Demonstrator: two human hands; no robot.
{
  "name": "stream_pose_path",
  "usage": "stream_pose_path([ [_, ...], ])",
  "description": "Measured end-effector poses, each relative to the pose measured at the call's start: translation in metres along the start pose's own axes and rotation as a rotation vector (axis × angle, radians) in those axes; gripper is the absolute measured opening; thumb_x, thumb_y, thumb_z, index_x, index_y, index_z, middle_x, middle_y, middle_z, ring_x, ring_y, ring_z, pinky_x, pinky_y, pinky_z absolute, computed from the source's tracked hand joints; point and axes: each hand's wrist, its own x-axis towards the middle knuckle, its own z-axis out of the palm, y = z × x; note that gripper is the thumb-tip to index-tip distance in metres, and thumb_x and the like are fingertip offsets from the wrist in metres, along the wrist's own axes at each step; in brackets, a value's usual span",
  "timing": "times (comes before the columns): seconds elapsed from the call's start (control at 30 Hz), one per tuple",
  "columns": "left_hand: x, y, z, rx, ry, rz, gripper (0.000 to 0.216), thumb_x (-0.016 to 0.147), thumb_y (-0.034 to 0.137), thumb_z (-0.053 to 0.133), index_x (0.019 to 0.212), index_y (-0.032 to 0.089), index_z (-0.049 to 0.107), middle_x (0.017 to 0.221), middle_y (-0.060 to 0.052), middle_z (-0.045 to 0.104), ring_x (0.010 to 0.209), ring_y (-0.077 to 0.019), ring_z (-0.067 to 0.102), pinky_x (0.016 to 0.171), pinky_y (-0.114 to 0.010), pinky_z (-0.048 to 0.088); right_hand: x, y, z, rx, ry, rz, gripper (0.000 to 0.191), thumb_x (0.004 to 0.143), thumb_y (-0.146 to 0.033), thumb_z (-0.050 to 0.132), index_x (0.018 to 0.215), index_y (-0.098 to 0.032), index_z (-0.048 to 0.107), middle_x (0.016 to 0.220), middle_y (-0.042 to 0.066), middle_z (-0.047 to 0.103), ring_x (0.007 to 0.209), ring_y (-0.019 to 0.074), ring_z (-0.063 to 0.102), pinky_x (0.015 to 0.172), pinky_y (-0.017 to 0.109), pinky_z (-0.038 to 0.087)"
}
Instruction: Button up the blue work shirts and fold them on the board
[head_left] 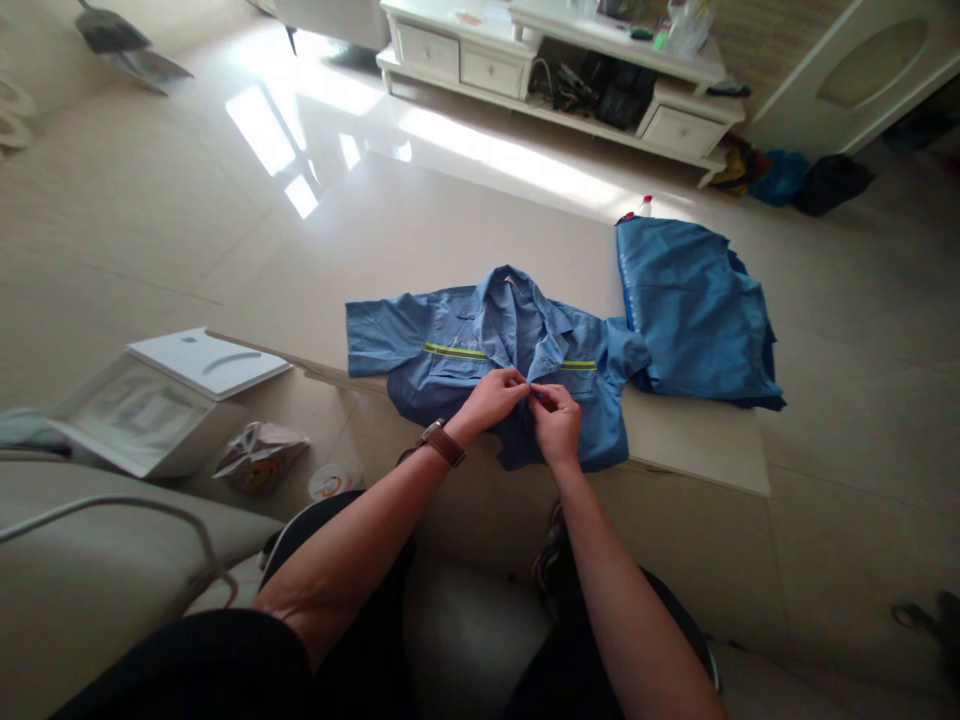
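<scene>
A blue work shirt (450, 350) with yellow reflective stripes lies spread face up on a low beige table (697, 440), its hem hanging over the near edge. My left hand (491, 398), with a brown watch on the wrist, pinches the shirt's front placket. My right hand (556, 418) pinches the same placket just to the right, fingertips of both hands touching. Both hands are closed on the fabric at chest height of the shirt.
A pile of folded blue clothes (694, 310) sits on the table to the right, a small bottle (643, 206) behind it. A white bin (161, 400) and a crumpled bag (259, 455) stand on the floor at left. A white TV cabinet (555, 70) is at the back.
</scene>
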Motion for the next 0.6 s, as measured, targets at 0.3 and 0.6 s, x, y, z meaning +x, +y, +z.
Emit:
stream_pose_path([
  [0.3,0.0011,-0.0031,0.0068,-0.334,0.045,-0.102,0.015,0.076,0.029,0.068,0.075,0.014,0.065,0.063,0.002,0.059,0.059,-0.0095,0.049,0.057,-0.022,0.034,0.0015,-0.0024,0.0011,-0.069,0.024,0.106,0.031,0.08,-0.038,0.069,0.101,-0.016,0.075,0.099,0.011,0.074,0.078,0.0206,0.066,0.072,0.033,0.055],
  [0.6,0.004,-0.009,0.0103,-0.41,0.02,-0.17,0.011,0.078,0.025,0.068,0.08,0.016,0.062,0.06,0.006,0.049,0.052,-0.0072,0.04,0.054,-0.022,0.029,0.0065,0.0038,-0.0023,0.029,-0.008,0.19,0.029,0.078,-0.045,0.068,0.085,-0.018,0.072,0.081,0.008,0.074,0.075,0.0226,0.067,0.075,0.036,0.055],
])
